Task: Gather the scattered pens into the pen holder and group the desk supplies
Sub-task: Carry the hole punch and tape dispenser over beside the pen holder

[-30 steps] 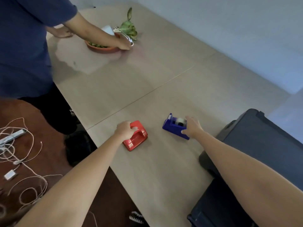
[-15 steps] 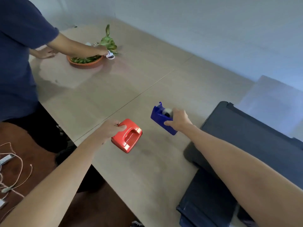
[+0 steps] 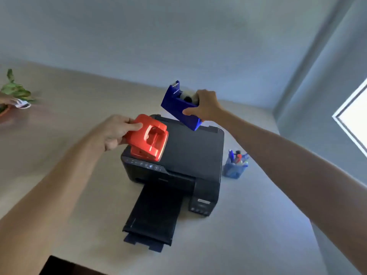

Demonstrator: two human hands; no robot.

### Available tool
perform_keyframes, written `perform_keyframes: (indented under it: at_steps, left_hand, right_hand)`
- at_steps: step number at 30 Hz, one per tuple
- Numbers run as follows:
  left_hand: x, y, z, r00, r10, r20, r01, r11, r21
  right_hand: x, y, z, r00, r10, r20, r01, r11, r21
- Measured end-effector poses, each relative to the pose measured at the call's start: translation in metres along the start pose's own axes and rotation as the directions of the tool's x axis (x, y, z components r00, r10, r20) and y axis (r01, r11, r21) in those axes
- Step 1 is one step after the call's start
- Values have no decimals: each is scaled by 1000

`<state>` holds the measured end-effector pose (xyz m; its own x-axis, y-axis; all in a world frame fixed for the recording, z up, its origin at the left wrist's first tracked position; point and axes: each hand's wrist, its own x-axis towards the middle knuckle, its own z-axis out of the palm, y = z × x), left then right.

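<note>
My left hand [image 3: 114, 132] grips a red hole punch [image 3: 150, 137] and holds it in the air over the front left corner of a black printer. My right hand [image 3: 205, 105] grips a blue tape dispenser [image 3: 179, 106] with a white tape roll, tilted, raised above the printer's back edge. A blue mesh pen holder [image 3: 234, 168] with several pens stands on the table just right of the printer, below my right forearm.
The black printer [image 3: 190, 155] sits mid-table with its paper tray pulled out toward me. At the far left a green plant [image 3: 14, 89] in an orange dish and another person's hand [image 3: 6, 100] show at the frame edge. Walls close the table's back and right.
Both hands have lifted the hole punch and tape dispenser off the table and carried them right, over the printer. My view has swung right, bringing the pen holder into sight.
</note>
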<state>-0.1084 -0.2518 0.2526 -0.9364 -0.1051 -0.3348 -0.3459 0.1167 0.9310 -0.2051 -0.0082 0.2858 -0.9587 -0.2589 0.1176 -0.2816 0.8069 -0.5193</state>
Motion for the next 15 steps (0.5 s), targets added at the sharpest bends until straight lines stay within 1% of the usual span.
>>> perform_keyframes:
  at_steps: [4,7,9,12,14,15]
  left_hand:
    - [-14,8,119,979,-30,200,23,999,37]
    - [-24,1,198,948,-62,312,35,995,89]
    - [-29,-10,248,921,-100,376,58,991,120]
    - [-25,-37,310,892,-180,415,122,979,163]
    - [-13,-64,344,890,-245,385,183,964,191]
    - [-7,-79,357,899,-272,343,212,956,204]
  right_hand:
    - [-54,96,-56,985,154,-80,-160,984,-73]
    - [-94,160,-82,945,302,-125,-306,952,-20]
    - [-115,202,-92,899,409,-157,-411,911,21]
    - [-139,251,-93,807,567,-166,-560,824,91]
    - [-152,275,-87,751,641,-160,-625,768,143]
    - [-158,286,-80,728,669,-149,-652,743,153]
